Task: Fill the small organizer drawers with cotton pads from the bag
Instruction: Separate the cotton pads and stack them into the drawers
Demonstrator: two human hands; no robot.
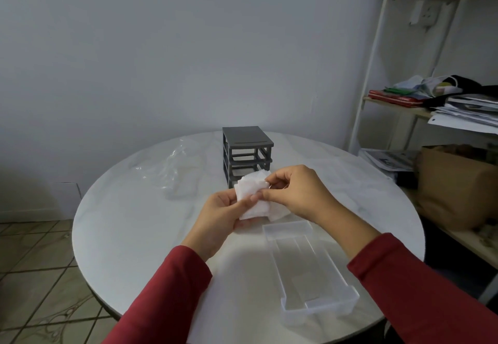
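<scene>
- The two red sleeves (172, 289) sit closest to the camera, reaching forward over the round white table (129, 236).
- The left hand (218, 217) grips a small stack of white cotton pads (252, 195) from below, its thumb curled across the face of the stack.
- The right hand (299, 192) pinches the stack's upper right edge between thumb and forefinger. It looks to be squaring the pads or peeling some off, though which cannot be told.
- The pads are held above the table, between the person and the organizer, and none is in a drawer yet.
- Just below the hands, toward the right, a clear plastic drawer (320, 306) lies on the table with nothing in it, its handle end toward the person.
- Beyond the hands stands the grey organizer frame (246, 152). Its upper slots are open, and the pads hide part of the lowest one.
- A crumpled clear plastic bag (177, 168) lies to the left of the frame, and whether pads remain inside it cannot be told.
- At the right edge stands a shelf unit (377, 74) holding papers and a brown paper bag (452, 184).
- The step in hand appears to be readying a bundle for loading, so the task looks to be near its start.
- The next move calls for lowering the stack flat into the clear drawer. The pads need to stay aligned so they fit between its walls, after which the drawer can slide back into the frame.
</scene>
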